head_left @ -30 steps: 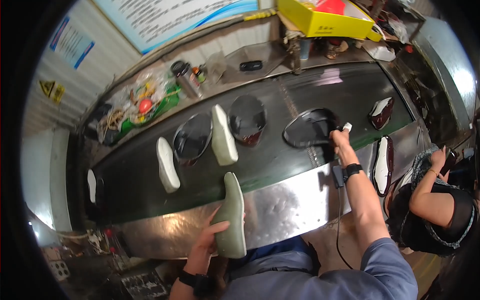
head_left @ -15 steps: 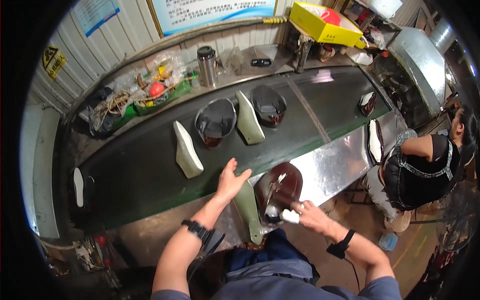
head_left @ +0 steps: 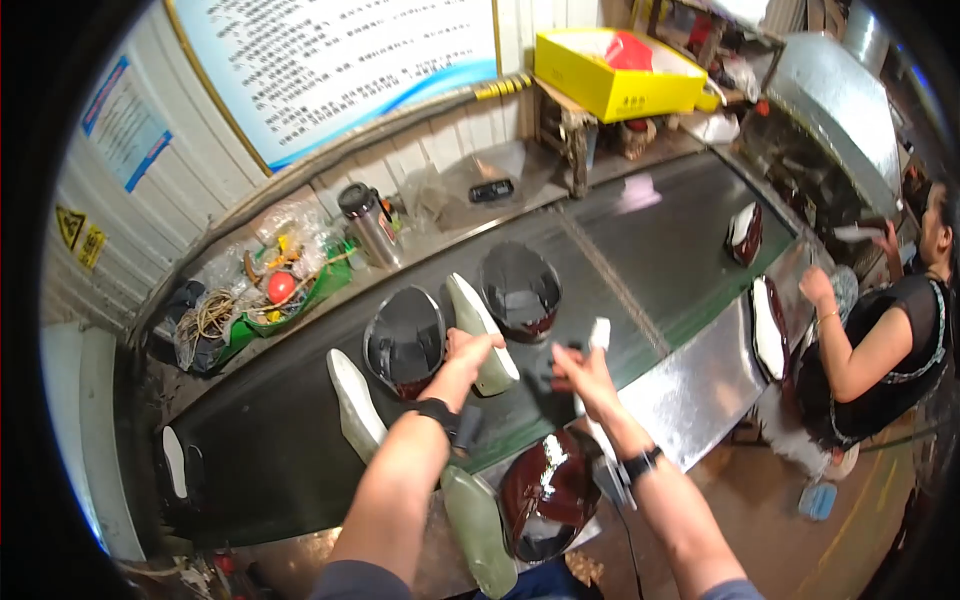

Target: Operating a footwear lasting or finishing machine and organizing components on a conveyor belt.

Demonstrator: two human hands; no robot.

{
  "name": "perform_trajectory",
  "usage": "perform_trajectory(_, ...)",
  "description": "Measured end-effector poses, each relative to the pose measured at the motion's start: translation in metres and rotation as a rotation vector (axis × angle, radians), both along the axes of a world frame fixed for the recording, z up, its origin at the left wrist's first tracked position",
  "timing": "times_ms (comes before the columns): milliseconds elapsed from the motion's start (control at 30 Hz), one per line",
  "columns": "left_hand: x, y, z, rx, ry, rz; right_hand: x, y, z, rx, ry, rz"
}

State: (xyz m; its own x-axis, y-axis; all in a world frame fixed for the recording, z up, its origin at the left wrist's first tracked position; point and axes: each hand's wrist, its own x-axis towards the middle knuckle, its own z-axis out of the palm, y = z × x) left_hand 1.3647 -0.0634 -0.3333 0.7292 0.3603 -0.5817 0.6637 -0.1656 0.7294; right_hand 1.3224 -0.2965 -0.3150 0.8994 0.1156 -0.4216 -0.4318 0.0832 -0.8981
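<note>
Left hand (head_left: 472,352) at the belt last, right hand (head_left: 588,378) carrying a white bar (head_left: 599,335)

Step in hand, as I read it: reaching for the belt last (head_left: 471,303), pale green, centre frame, lying on the dark belt (head_left: 255,435) between two upright boots, left boot (head_left: 406,340) and right boot (head_left: 520,285). Left fingers lie across the last; can't tell if they've closed on it. Right hand looks wrapped loosely round the bar, fingertips part spread, nothing else in it

Lower centre: loose boot (head_left: 550,485), glossy dark red, on its side, right next to lower last (head_left: 477,530), green

Next move, my judgement: calls for a firm left grip round the last's middle, lifting clear of both boot rims, with the bar kept off the glossy uppers
</note>
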Motion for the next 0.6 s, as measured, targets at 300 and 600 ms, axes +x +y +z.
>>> perform_trajectory(300,-0.306,0.116,0.088,-1.401,-0.281,0.298,0.103,0.059,-0.027,-0.172,0.218,-0.309)
perform_trajectory(600,-0.434,0.129,0.046,-0.127,-0.132,0.217,0.013,0.128,0.056,0.081,-0.134,-0.256)
